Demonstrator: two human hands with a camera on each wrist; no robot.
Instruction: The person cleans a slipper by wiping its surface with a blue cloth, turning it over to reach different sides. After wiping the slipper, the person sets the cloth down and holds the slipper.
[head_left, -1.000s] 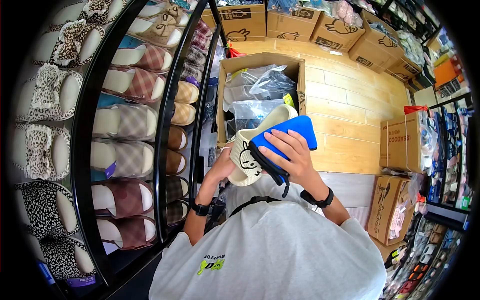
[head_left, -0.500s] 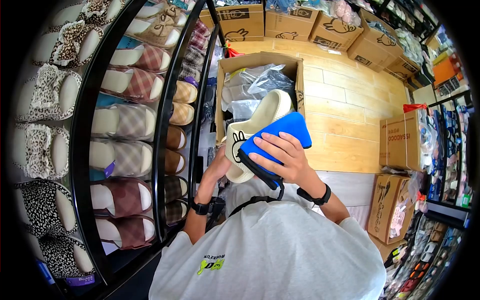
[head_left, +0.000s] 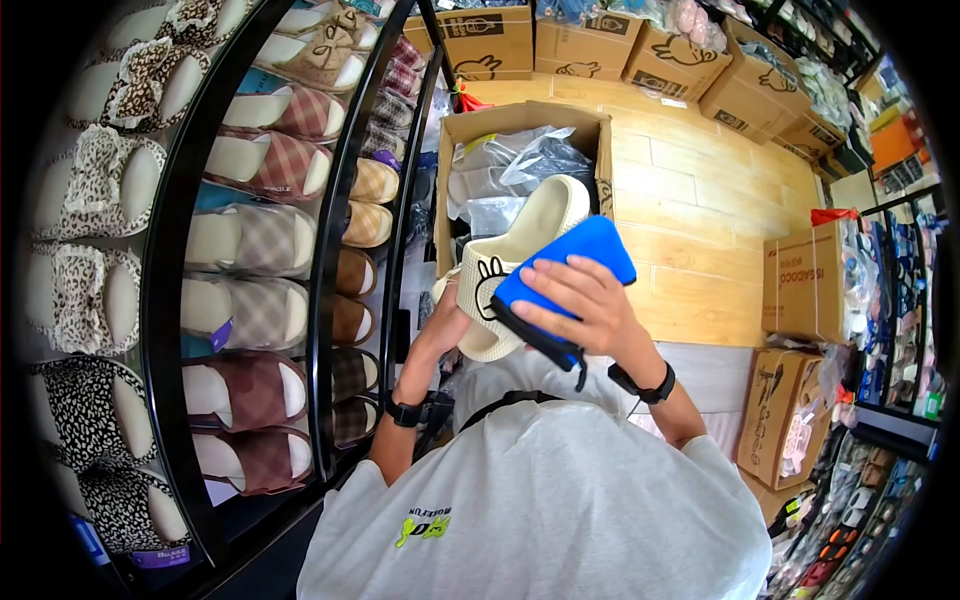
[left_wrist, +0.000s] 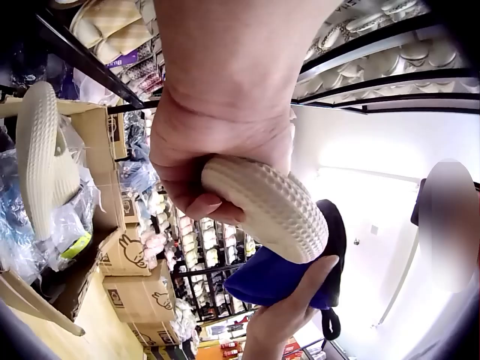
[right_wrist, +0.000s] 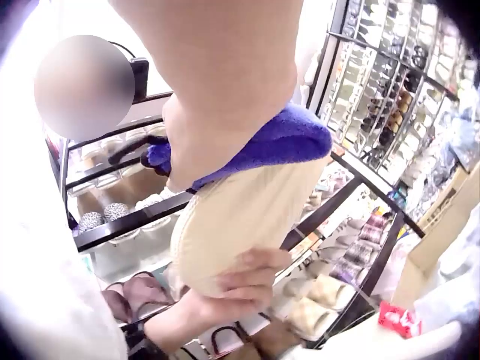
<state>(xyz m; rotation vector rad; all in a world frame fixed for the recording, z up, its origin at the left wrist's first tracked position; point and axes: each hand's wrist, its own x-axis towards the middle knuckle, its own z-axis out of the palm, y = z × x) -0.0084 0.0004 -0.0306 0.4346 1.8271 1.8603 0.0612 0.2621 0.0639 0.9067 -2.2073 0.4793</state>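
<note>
My left hand (head_left: 440, 330) grips a cream slipper (head_left: 535, 225) by the side of its strap, which has a rabbit outline drawn on it. The heel points away from my body. My right hand (head_left: 583, 305) holds a blue plush pad (head_left: 585, 245) with black trim and a black loop against the slipper's right side. Its fingers lie across the pad, and the thumb shows on the other side in the left wrist view. The slipper's smooth sole (right_wrist: 240, 217) faces the right wrist camera. A second cream slipper (left_wrist: 37, 157) shows apart from the held one in the left wrist view.
An open carton (head_left: 603, 150) of bagged goods stands in front of me. Black-framed racks (head_left: 325, 240) of slippers rise close on my left. More cartons (head_left: 800, 280) line the back and right, with wooden floor (head_left: 690, 200) between.
The slipper has shifted a little away from my body. The blue pad went left along with it, then came back right; both hands keep their holds.
</note>
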